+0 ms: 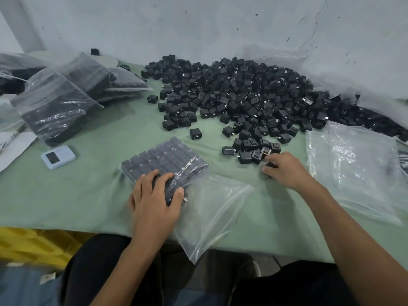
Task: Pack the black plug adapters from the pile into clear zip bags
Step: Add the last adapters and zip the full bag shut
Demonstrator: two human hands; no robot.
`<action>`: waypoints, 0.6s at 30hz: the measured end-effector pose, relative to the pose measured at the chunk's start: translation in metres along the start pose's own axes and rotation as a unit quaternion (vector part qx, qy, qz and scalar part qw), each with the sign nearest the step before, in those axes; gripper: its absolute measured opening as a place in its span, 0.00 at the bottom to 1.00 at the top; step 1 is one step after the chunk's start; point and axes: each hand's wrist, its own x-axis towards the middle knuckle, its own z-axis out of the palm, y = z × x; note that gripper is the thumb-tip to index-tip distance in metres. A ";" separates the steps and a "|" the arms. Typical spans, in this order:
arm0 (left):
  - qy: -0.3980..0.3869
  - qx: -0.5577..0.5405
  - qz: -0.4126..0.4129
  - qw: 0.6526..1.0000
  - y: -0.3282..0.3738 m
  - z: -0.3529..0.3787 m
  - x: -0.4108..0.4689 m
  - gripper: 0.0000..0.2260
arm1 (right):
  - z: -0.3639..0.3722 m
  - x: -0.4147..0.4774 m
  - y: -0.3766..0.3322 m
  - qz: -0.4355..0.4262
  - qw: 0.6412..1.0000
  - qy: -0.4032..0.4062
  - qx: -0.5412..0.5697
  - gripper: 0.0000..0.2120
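Observation:
A big pile of black plug adapters [238,93] covers the far middle and right of the green table [66,191]. A clear zip bag [212,208] lies in front of me, its far half filled with neat rows of adapters [163,157], its open mouth hanging over the table's near edge. My left hand [154,195] rests on the bag's near rows, fingers curled over adapters at the bag's mouth. My right hand [284,171] reaches to the pile's near edge and its fingers close round a loose adapter [270,165], mostly hidden by the fingers.
Several filled bags [57,102] are stacked at the far left. Empty clear bags [357,164] lie at the right. A small blue device with a screen [57,156] sits left of the bag. A yellow crate [33,246] stands below the table edge.

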 end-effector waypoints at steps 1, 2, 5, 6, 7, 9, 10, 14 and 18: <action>0.000 0.001 0.000 1.000 0.000 0.000 0.000 0.19 | -0.004 -0.004 0.002 -0.001 1.000 -0.010 -0.001 0.16; -0.001 0.002 0.001 1.000 0.000 0.000 0.000 0.19 | -0.008 -0.009 0.004 -0.001 1.000 -0.012 0.008 0.14; -0.005 0.001 0.000 1.000 0.002 -0.001 0.000 0.19 | -0.019 -0.041 0.008 0.028 0.997 -0.013 0.070 0.11; -0.004 0.000 0.000 1.000 0.002 -0.001 0.000 0.19 | -0.022 -0.056 0.008 0.038 0.995 -0.011 0.089 0.10; -0.003 0.000 0.001 1.000 0.002 -0.001 0.000 0.19 | -0.025 -0.072 0.006 0.046 0.993 -0.006 0.113 0.10; 0.000 -0.002 -0.001 1.000 0.003 0.000 0.000 0.19 | -0.031 -0.108 -0.004 0.032 0.980 -0.008 0.197 0.10; 0.002 -0.003 -0.002 1.000 0.003 0.000 0.000 0.19 | -0.033 -0.128 -0.015 0.008 0.967 -0.029 0.253 0.10; 0.002 0.001 0.000 1.000 0.003 0.001 0.000 0.19 | -0.005 -0.176 -0.070 -0.056 0.898 -0.165 0.405 0.09; -0.005 0.000 0.002 1.000 0.002 -0.001 0.000 0.19 | 0.039 -0.168 -0.121 -0.032 0.855 -0.163 0.491 0.11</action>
